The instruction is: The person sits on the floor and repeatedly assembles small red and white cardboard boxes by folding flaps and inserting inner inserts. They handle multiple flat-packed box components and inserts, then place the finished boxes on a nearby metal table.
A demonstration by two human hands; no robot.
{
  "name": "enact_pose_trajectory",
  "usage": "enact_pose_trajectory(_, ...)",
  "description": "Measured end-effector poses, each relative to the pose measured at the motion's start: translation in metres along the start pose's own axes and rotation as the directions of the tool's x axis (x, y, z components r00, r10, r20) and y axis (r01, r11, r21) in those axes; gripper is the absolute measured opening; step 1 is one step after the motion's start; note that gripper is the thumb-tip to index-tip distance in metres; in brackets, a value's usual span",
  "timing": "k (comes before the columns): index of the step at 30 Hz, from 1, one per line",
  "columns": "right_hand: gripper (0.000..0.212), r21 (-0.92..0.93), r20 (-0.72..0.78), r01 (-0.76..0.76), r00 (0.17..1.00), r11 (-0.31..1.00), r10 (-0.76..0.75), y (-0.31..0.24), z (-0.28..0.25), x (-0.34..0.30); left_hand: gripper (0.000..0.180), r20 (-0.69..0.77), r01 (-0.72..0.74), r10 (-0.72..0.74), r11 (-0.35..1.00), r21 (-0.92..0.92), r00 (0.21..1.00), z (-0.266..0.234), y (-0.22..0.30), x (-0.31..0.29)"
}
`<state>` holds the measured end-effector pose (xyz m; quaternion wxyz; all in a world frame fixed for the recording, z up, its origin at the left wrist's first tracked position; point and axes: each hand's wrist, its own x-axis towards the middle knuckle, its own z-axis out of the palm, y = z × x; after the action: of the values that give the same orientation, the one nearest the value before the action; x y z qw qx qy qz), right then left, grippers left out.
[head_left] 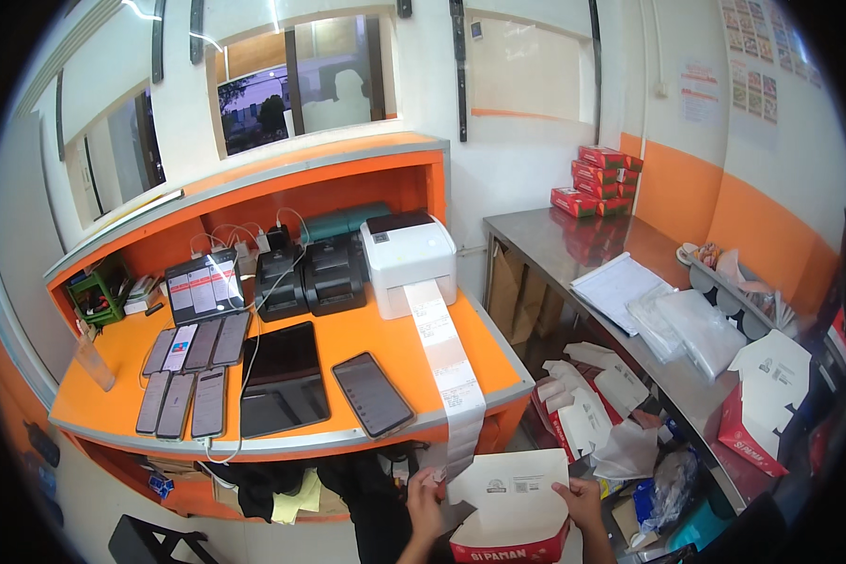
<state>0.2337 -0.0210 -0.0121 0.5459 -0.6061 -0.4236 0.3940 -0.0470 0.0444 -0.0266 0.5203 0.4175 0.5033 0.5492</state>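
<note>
In front of me is a red and white food box [512,508], its pale lid raised and the red side toward me. My right hand [584,505] is closed on the right edge of the lid. At the box's left side, my left hand [425,503] has its fingers pinched around something small and whitish that I cannot make out. Just beside those fingers hangs a long strip of printed labels [446,362]. It runs from a white label printer [407,252] over the counter's front edge, and its lower end passes behind the box.
The orange counter [301,343] carries several phones [176,404], a black tablet [287,376], a larger phone [373,393] and black printers [333,273]. A steel table [535,240] at right holds stacked red boxes [597,183], papers and plastic bags. Folded boxes [582,418] lie below.
</note>
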Motion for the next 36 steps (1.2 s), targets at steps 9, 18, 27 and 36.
enact_pose_trajectory(9,0.015,0.076,0.01,-0.301,0.954,0.951,0.301,0.036,0.016,-0.004,0.058,0.549,0.536,-0.337,0.806,-0.252,0.765,0.021,0.021,-0.026)
enact_pose_trajectory(18,0.024,0.102,0.089,-0.071,0.994,0.992,0.062,0.054,-0.001,0.009,0.043,0.489,0.475,-0.537,0.842,0.256,0.688,0.033,-0.077,-0.01)
enact_pose_trajectory(27,0.028,-0.771,0.632,0.531,0.706,0.352,0.319,0.1,-0.005,0.059,0.052,0.762,-0.5,-0.069,0.717,0.487,0.644,0.053,-0.168,0.042)
enact_pose_trajectory(36,0.021,-0.75,0.657,0.571,0.699,0.333,0.282,0.099,0.011,0.03,0.038,0.797,-0.731,-0.363,0.334,0.595,0.483,0.075,-0.088,0.026)
